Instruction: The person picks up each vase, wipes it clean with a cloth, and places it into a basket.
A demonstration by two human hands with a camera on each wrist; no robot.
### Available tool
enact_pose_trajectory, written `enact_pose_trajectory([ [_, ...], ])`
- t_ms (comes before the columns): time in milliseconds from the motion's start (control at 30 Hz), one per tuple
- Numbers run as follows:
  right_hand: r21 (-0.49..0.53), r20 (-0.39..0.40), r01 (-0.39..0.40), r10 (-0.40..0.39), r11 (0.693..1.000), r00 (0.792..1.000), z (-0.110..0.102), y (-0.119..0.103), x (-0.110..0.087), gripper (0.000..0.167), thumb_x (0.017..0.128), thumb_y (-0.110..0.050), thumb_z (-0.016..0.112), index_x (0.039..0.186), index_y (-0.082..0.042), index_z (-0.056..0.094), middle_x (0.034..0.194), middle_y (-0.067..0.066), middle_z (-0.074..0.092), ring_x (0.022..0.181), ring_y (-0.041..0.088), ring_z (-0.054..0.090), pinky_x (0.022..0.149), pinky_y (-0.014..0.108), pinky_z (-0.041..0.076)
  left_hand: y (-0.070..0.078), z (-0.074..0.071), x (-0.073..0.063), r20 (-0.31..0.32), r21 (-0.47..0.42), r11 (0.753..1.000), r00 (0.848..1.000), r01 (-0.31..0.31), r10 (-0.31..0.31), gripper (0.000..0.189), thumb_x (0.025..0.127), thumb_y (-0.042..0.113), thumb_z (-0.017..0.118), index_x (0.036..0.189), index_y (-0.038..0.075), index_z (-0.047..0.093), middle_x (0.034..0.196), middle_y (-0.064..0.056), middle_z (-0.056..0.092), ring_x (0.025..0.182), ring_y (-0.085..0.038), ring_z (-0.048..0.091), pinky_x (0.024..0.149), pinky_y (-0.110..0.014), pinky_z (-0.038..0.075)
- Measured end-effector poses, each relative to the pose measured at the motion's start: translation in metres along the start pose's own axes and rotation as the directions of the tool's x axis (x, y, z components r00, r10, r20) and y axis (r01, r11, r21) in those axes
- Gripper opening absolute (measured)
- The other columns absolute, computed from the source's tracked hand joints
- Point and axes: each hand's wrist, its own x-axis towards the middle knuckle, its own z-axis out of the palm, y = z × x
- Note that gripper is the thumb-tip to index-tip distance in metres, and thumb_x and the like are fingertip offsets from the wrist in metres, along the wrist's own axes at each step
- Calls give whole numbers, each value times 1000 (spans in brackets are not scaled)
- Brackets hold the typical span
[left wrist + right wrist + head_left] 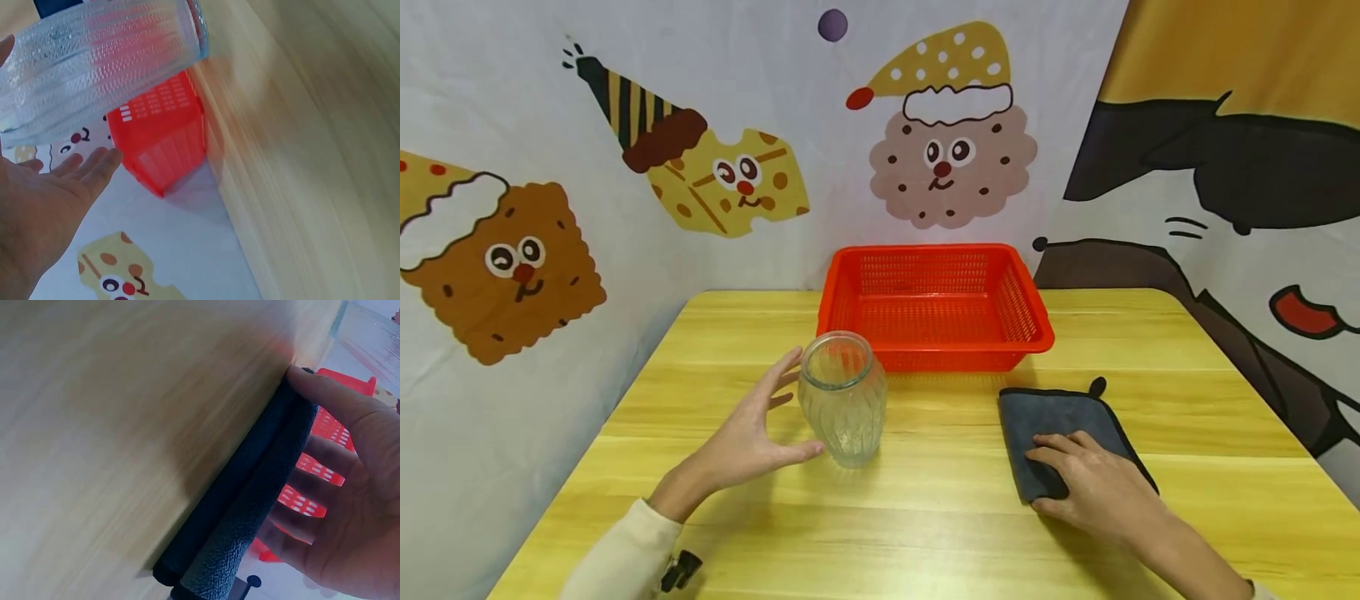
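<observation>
A clear ribbed glass jar (842,408) stands upright on the table, its mouth facing up. To its left, my left hand (745,442) is spread around the side, thumb near the lower part and fingers by the rim. The left wrist view shows a gap between that palm (47,206) and the jar (100,69). A folded dark grey cloth (1075,408) with black edging lies on the right. My right hand (1101,487) rests on it, fingers on top and thumb at the near left corner. In the right wrist view the thumb touches the folded cloth (244,500); the fingertips are hidden.
Behind the jar sits a red perforated plastic basket (925,358) near the table's back edge. The wooden-patterned table (925,533) backs onto a hanging with cartoon figures (955,158). A small black clip-like thing (681,571) is by the left sleeve.
</observation>
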Motion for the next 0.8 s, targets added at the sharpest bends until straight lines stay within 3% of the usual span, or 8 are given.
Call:
enact_pose_trajectory([
  [167, -64, -7, 105, -106, 992, 994, 0, 6, 1, 58, 77, -42, 88, 125, -14, 73, 133, 8, 64, 112, 33, 59, 78, 48, 58, 3, 8, 6, -8, -42, 999, 1000, 15, -15, 123, 74, 28, 95, 164, 29, 12, 165, -4, 21, 142, -36, 36, 105, -58, 43],
  [367, -122, 27, 243, -241, 963, 970, 0, 13, -2, 66, 72, -9, 91, 133, -4, 66, 132, 14, 64, 108, 34, 60, 78, 45, 58, 2, 14, 9, -11, -68, 998, 1000, -5, 4, 122, 74, 28, 95, 162, 37, 12, 163, -4, 25, 140, -40, 38, 100, -60, 46],
  [500, -104, 18, 238, -238, 966, 971, 2, 14, -2, 67, 70, 2, 89, 133, -3, 65, 128, 13, 66, 105, 32, 61, 76, 44, 58, 1, 16, 10, -10, -73, 997, 1000, -14, 13, 119, 74, 29, 95, 162, 39, 14, 160, -2, 29, 142, -38, 36, 101, -60, 46],
  [667, -44, 16, 187, -186, 981, 982, 0, 17, 3, 58, 75, -4, 88, 130, -4, 66, 112, 9, 70, 96, 28, 63, 73, 41, 58, 3, 17, 11, -6, -71, 997, 1000, -19, 19, 118, 76, 28, 94, 161, 39, 13, 159, -2, 31, 144, -34, 32, 102, -63, 43],
  [800, 20, -8, 193, -193, 981, 981, -3, 25, 8, 44, 83, -6, 82, 125, -6, 67, 107, 3, 70, 95, 26, 63, 73, 40, 57, 4, 17, 12, -8, -50, 998, 1000, -28, 28, 117, 77, 28, 92, 161, 39, 13, 159, -3, 31, 144, -31, 32, 102, -63, 43],
])
